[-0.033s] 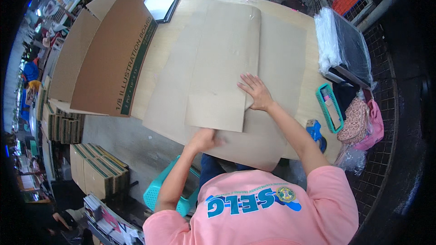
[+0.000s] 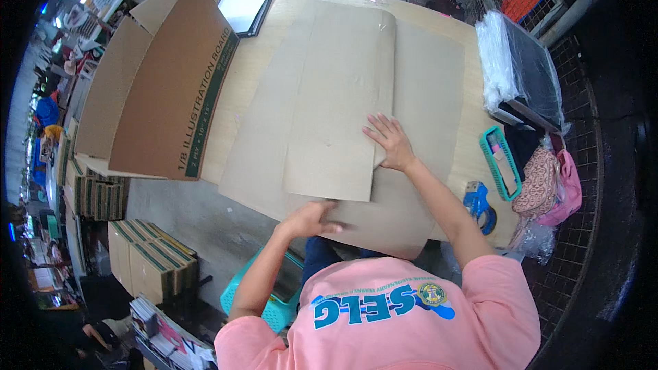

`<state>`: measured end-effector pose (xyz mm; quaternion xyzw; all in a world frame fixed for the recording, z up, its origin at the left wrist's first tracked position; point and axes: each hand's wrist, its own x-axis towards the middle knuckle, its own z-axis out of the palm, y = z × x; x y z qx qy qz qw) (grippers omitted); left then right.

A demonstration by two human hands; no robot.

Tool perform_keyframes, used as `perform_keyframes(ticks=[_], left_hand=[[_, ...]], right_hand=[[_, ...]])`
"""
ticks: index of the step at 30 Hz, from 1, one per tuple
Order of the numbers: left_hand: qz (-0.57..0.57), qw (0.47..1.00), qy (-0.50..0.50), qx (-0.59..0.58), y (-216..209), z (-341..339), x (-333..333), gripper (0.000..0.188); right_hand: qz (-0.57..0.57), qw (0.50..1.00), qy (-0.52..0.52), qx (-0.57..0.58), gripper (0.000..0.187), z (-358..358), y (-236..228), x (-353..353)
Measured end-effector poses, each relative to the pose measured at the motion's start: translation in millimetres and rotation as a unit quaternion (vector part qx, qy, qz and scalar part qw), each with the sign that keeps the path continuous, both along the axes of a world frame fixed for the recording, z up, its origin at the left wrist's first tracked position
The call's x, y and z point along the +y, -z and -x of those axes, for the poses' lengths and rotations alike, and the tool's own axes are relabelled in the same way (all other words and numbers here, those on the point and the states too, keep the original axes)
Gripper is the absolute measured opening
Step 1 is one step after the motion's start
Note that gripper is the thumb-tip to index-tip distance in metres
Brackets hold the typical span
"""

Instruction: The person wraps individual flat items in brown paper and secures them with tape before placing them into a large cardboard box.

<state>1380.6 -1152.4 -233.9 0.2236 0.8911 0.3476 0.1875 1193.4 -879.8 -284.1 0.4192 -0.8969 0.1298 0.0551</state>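
A long flat bundle in brown kraft paper [image 2: 343, 89] lies lengthwise in front of me, on a larger spread sheet of the same paper [image 2: 432, 89]. My right hand [image 2: 391, 145] rests with spread fingers on the bundle's right edge, close to its near end. Just below that near end is my left hand [image 2: 307, 220], thumb and fingers apart and slightly blurred, with nothing visible in it. The near end of the wrapping lies flat with a straight edge. What is inside the paper is hidden.
An open cardboard box [image 2: 161, 96] stands on the table's left. At the right are plastic-wrapped frames [image 2: 524, 72], a teal basket [image 2: 500, 164], a blue tape dispenser [image 2: 478, 207] and a patterned pouch [image 2: 534, 181]. A teal stool [image 2: 257, 294] and stacked cartons [image 2: 154, 260] sit below left.
The crease across the near end of the wrapping has gone and the paper there lies smooth. My left hand has shifted slightly nearer me, its fingers opening. My right hand stays on the edge.
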Motion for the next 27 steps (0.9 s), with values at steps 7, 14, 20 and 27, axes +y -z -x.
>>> perform_keyframes(ticks=[7,14,20,27], left_hand=[[0.168,0.955,-0.008,0.243,-43.1,137.5,-133.9,0.094],[0.132,0.834,0.475,0.249,-4.7,230.7,-114.1,0.105],[0.109,0.86,0.403,0.294,16.9,228.2,-116.5,0.091],[0.043,0.924,0.255,0.282,38.9,208.7,-113.9,0.091]], right_hand=[[-0.036,0.871,0.489,-0.013,0.089,-105.1,69.1,-89.2],[0.254,0.848,0.381,-0.266,0.064,-171.1,5.8,-263.9],[0.395,0.762,0.325,-0.398,0.031,-211.1,-4.2,-190.9],[0.127,0.942,0.311,0.016,0.07,-113.4,-31.3,-29.7]])
